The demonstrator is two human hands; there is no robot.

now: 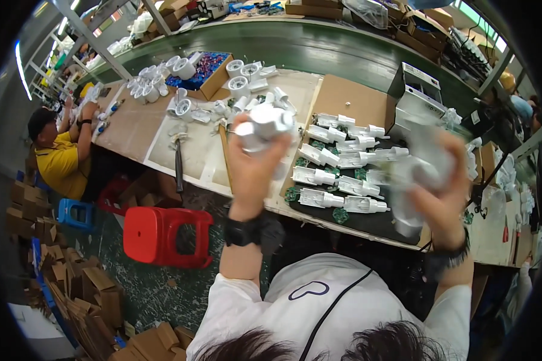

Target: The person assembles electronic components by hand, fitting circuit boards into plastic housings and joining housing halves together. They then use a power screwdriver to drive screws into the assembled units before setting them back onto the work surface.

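My left hand [256, 177] is closed around white rounded plastic parts [270, 122], raised above the workbench. Motion blurs them, so I cannot tell how many there are. My right hand [442, 192] grips a white plastic housing [411, 219], also smeared by motion, over the right end of a black mat [358, 225]. Between my hands, rows of white half-shell housings [317, 155] lie on that mat, with small green circuit boards [340, 215] among them. Behind my left hand are white round-ended housings [239, 86].
A hammer [179, 162] lies at the bench's front edge. Beyond it stands a cardboard box of small red and blue parts [208, 66]. A metal-cased device [415, 96] is at the back right. A red stool [156, 234] stands below, and a person in yellow [63, 159] works at left.
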